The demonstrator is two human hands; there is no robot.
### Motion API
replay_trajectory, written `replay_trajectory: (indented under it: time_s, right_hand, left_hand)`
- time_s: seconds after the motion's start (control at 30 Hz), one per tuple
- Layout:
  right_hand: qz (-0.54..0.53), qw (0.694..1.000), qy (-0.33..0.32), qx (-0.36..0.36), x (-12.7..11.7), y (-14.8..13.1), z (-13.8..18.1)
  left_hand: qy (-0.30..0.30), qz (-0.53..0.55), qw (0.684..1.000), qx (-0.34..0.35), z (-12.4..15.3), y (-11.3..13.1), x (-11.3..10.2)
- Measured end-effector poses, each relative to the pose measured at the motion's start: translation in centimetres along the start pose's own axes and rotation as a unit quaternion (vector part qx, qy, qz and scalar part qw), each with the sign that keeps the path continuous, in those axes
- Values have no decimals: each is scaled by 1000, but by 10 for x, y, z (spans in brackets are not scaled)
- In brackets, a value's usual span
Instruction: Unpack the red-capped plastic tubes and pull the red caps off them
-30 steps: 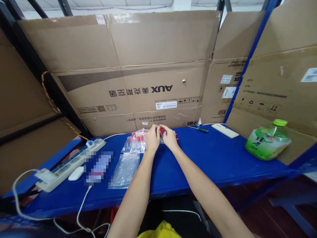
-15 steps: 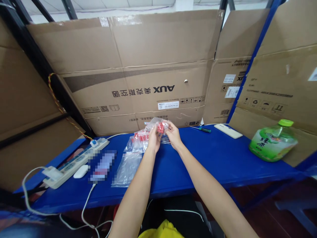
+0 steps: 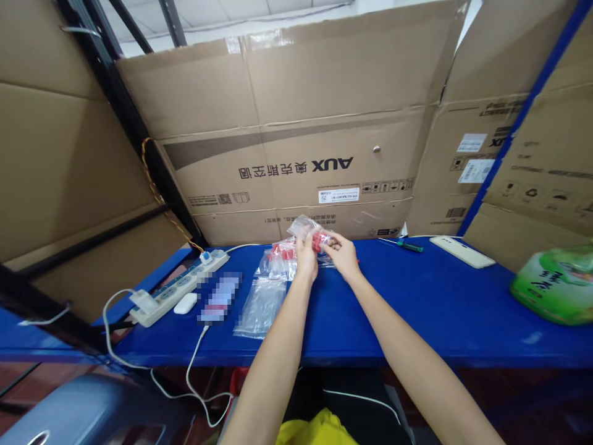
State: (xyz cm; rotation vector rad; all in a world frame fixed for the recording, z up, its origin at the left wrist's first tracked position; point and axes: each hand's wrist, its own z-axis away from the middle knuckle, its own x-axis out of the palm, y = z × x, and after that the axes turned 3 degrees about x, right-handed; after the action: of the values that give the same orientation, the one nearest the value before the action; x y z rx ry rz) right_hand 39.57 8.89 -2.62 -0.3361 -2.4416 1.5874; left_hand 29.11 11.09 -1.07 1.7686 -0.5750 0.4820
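Between my two hands, a clear plastic bag with small red pieces in it is held above the blue table. My left hand is closed on the bag's left side. On its right side, the fingers of my right hand pinch the bag near the red pieces. Just left of my left hand lie more clear bags with red pieces inside. A flat clear zip bag lies nearer the table's front edge. What the red pieces are exactly is too small to tell.
On the left are a power strip, a white case and a blurred phone on a cable. A screwdriver, a white device and a green bottle stand or lie on the right. Cardboard walls the back.
The view has swung left, so everything sits further right in the picture. Both hands still hold the bag, and the red pieces in it look more spread out.
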Motion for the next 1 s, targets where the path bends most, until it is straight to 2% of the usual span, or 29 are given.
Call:
replay_trajectory:
  time_s: [0.07, 0.17, 0.4, 0.77, 1.0]
  right_hand:
    - [-57, 998, -3, 19, 2, -1, 0]
    - [-85, 996, 4, 15, 3, -4, 1]
    - [-63, 998, 0, -10, 4, -10, 4]
    - [-59, 998, -7, -15, 6, -19, 7]
    - [-66, 997, -26, -21, 3, -15, 6]
  left_hand:
    - [4, -4, 1000, 2, 1, 0, 0]
    - [2, 15, 1000, -2, 1, 1, 2]
    - [-1, 121, 993, -12, 3, 2, 5]
    - [24, 123, 992, -3, -4, -10, -1]
    - [10, 170, 984, -57, 0, -6, 8]
